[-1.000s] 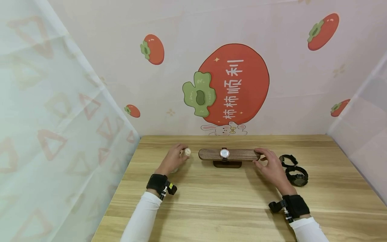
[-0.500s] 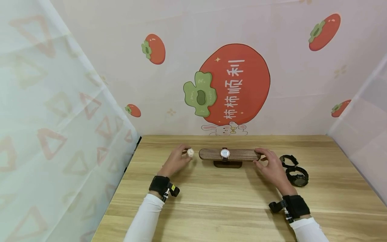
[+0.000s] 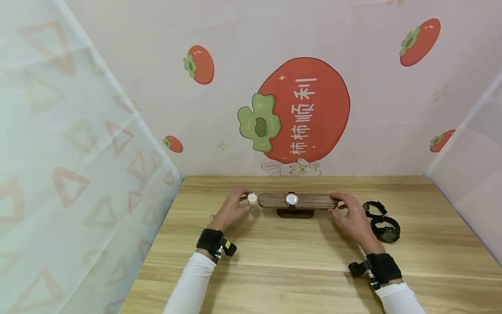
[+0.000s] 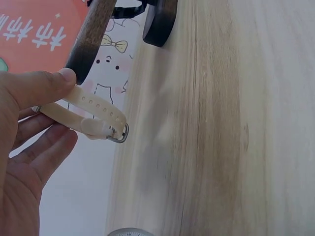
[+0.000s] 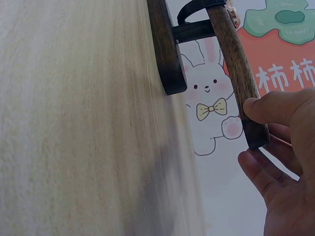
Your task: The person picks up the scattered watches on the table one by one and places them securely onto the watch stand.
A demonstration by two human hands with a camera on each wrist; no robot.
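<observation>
One cream watch (image 3: 252, 199) — left hand (image 3: 229, 210) pinches it; right hand (image 3: 354, 220) grips stand (image 3: 313, 201).

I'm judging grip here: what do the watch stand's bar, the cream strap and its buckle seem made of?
Bar: likely wood, or a wood-look veneer, with a satin finish; streaky brown grain shows.
Cream strap: perhaps silicone or smooth leather, matte; evenly coloured, with a row of holes.
Buckle: probably metal, fairly smooth; it looks silvery grey.
</observation>
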